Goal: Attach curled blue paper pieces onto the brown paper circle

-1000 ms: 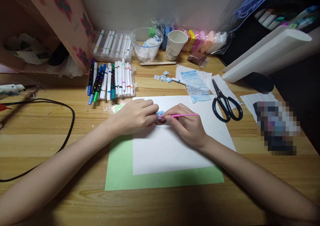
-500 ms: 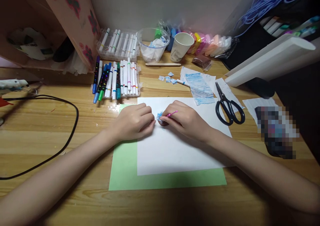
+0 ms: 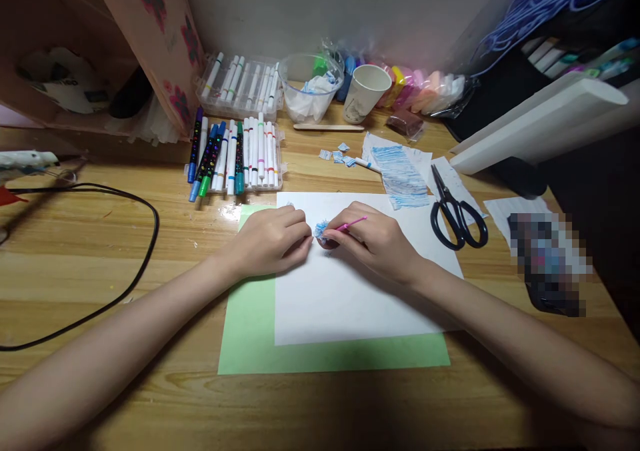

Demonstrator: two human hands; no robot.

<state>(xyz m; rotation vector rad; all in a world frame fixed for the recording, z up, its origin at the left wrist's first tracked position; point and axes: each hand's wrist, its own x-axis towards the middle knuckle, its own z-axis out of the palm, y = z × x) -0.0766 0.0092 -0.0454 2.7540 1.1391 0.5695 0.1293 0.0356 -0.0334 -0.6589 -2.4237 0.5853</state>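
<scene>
A small blue-and-white fringed paper tuft (image 3: 321, 229) is between my hands, over a white paper sheet (image 3: 360, 298) that overlaps a green sheet (image 3: 250, 324). My right hand (image 3: 373, 238) is closed in a pinch beside the tuft, with a thin pink stick-like tool (image 3: 354, 224) poking out between thumb and forefinger. The lower end of that tool is hidden by the fingers. Curled shut at the tuft's left side, my left hand (image 3: 275, 241) has its fingertips close to it; whatever they pinch is hidden.
Markers (image 3: 230, 158) lie in an open case at the back left. Black-handled scissors (image 3: 457, 211), blue-streaked paper (image 3: 400, 174) and small paper squares (image 3: 337, 156) lie beyond my right hand. A plastic bowl (image 3: 307, 104) and paper cup (image 3: 367, 94) stand at the back. A black cable (image 3: 150, 251) curves at left.
The pink tool has tilted, its free end reaching further right and slightly up. Both hands stay almost in place; the whole view has shifted a little.
</scene>
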